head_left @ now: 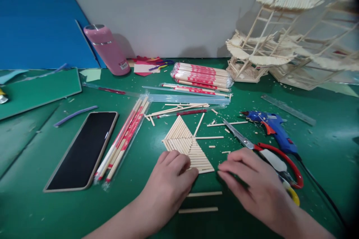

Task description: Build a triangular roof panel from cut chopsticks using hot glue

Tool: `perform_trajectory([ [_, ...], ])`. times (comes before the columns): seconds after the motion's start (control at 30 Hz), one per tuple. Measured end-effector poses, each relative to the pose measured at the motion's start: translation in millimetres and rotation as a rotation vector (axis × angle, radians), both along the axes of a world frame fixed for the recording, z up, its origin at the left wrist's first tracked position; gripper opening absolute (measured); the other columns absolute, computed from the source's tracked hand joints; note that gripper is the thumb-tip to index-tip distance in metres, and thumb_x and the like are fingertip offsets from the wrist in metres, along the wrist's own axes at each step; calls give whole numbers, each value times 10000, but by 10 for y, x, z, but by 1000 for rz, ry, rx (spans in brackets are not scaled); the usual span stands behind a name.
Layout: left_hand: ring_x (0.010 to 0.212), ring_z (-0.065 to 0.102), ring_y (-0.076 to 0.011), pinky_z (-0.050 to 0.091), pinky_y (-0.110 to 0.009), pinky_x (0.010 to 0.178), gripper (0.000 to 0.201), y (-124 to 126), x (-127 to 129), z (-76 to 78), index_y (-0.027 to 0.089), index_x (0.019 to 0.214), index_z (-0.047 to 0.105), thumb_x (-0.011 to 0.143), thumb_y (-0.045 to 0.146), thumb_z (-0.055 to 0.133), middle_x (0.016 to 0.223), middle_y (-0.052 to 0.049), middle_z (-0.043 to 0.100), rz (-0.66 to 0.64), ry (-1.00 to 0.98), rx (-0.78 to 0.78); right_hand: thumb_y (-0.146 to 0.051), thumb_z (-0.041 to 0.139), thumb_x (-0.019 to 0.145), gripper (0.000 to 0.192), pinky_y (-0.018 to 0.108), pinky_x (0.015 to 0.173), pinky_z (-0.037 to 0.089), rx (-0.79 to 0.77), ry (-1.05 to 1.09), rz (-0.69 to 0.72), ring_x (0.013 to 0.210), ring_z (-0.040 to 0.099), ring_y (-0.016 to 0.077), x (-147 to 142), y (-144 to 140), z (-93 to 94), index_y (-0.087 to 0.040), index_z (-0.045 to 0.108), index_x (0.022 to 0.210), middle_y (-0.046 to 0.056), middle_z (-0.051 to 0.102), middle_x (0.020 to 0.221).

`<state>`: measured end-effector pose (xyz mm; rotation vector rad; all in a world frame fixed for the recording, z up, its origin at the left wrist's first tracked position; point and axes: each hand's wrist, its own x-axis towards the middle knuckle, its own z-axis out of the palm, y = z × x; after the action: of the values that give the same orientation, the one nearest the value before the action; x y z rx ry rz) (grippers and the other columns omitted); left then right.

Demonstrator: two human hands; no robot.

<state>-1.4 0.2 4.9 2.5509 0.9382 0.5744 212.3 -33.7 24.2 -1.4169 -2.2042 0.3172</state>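
Observation:
A fan-shaped panel of glued wooden sticks (179, 134) lies on the green table, its rows meeting at a centre point. My left hand (171, 175) is curled over its lower edge, thumb and fingers closed on the sticks there. Just off the panel's lower right corner is my right hand (249, 179), thumb and forefinger slightly apart with nothing visible between them. Two bare rib sticks reach out from the panel's centre, one being the horizontal stick (210, 137). Nearer me, two loose sticks (199, 210) lie parallel between my hands.
Scissors (246, 142) and a blue glue gun (272, 123) lie at right, partly behind my right hand. At left are a phone (81, 153) and wrapped chopsticks (126, 138). Behind stand a pink bottle (108, 50), a chopstick bundle (200, 74) and stick-built tower models (269, 44).

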Motion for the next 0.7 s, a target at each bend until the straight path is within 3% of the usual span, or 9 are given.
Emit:
perform_trajectory([
  [0.1,768,453,-172,342,-326,682,157,13,-22,67,184,903,591,855,145,446,826,-48,547,22,-38,-40,-229,528,822,114,268,711,450,74,33,-209,799,561,148,244,-89,17,-222,571,927,26,574,880],
  [0.17,780,463,-175,347,-334,696,142,47,-59,119,184,881,592,845,136,464,837,-49,551,79,-62,-23,-285,525,821,122,267,688,464,37,38,-364,776,567,149,438,-175,-26,-229,552,926,25,569,904],
  [0.33,753,476,-175,372,-326,662,119,144,-205,247,165,841,591,825,113,485,818,-56,540,214,-76,83,-455,493,793,295,245,492,474,-86,-38,-655,811,551,201,834,-404,-200,-219,537,964,63,541,961],
  [0.47,748,480,-171,380,-319,655,138,66,-206,274,171,880,589,821,101,484,818,-52,543,199,-75,69,-495,453,800,367,240,481,484,-176,-25,-697,809,544,197,944,-453,-256,-217,505,1034,69,526,1002],
  [0.7,827,479,-191,384,-351,719,224,-165,11,151,173,985,572,836,84,430,890,-71,564,99,-16,18,-526,463,778,384,280,571,504,-184,20,-675,822,556,204,959,-375,-260,-229,529,1013,66,538,1007],
])
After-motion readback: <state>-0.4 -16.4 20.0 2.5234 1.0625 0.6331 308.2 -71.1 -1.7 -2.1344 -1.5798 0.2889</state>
